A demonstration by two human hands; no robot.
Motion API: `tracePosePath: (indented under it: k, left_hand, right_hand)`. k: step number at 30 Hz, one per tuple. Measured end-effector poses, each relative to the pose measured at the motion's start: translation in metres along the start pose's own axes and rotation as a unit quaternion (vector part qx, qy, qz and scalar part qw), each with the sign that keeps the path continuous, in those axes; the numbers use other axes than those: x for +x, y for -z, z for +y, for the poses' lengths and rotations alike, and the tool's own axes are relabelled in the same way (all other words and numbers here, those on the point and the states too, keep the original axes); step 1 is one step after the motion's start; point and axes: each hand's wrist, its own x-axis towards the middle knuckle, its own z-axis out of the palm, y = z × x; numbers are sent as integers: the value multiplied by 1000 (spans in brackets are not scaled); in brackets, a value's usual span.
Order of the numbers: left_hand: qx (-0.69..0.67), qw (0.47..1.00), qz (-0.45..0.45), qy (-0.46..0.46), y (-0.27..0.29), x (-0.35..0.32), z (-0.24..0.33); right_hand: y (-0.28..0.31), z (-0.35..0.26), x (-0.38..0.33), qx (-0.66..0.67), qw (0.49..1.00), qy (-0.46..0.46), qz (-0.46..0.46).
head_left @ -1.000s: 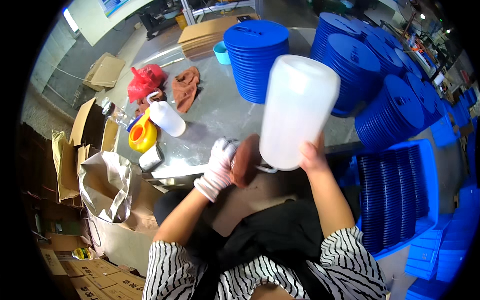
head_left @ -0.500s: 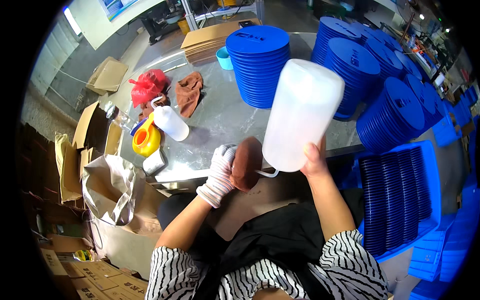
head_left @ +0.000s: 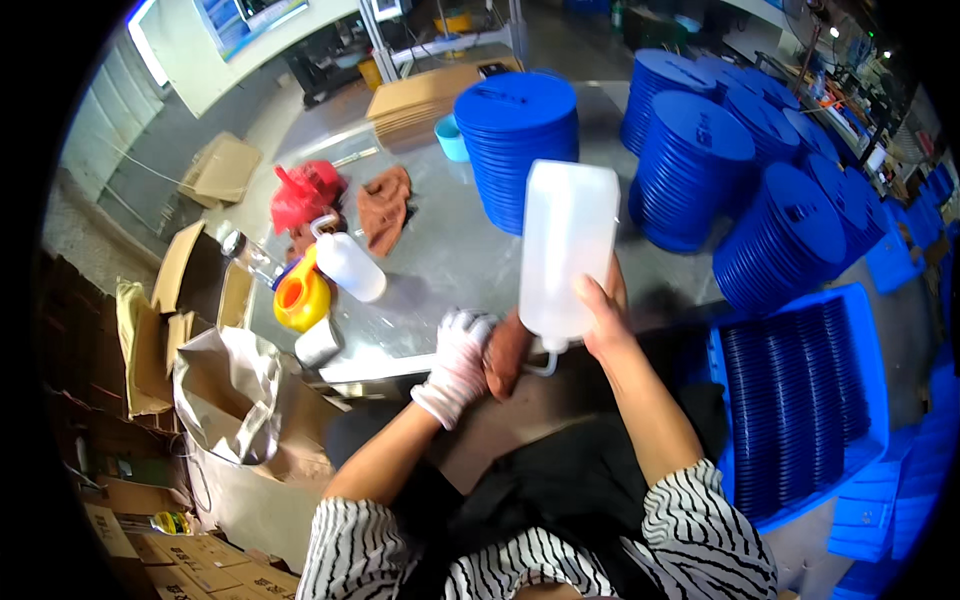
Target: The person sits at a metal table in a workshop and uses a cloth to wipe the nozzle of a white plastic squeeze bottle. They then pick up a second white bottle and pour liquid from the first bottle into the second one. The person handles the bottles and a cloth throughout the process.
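Observation:
My left hand, in a white knit glove, is closed on a brown cloth in front of the metal table's near edge. Bare, my right hand grips a large translucent squeeze bottle, held upside down. Its thin bent spout points down beside the cloth, and the bottle's lower left side meets the cloth's edge. A smaller white squeeze bottle stands on the table, next to a yellow container. Further back lies a second brown cloth near a red plastic bag.
Stacks of blue discs stand on the metal table, more at the right. A blue crate of dark discs sits at my right. At left is an open sack. Flat cardboard and a teal cup are at the back.
The large bottle has tipped more upright and come down a little toward the cloth. My left hand and the cloth have shifted slightly right and nearer to me. The view has tilted slightly.

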Motion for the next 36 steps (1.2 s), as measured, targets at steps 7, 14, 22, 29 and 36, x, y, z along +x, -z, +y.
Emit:
tracePosePath:
  k: [7, 14, 22, 29, 36]
  left_hand:
    - [2, 1000, -7, 28, 16, 5, -3]
    - [-44, 997, 64, 22, 16, 16, -3]
    - [-35, 997, 67, 18, 6, 15, -23]
    - [-97, 992, 69, 47, 12, 15, -8]
    - [-94, 991, 40, 91, -26, 30, -48]
  right_hand:
    - [7, 5, 4, 33, 998, 36, -40]
    - [19, -14, 4, 53, 994, 78, -60]
    - [-5, -30, 6, 84, 987, 120, -73]
    - [3, 2, 13, 38, 989, 102, 97]
    - [3, -1, 21, 28, 993, 115, 25]
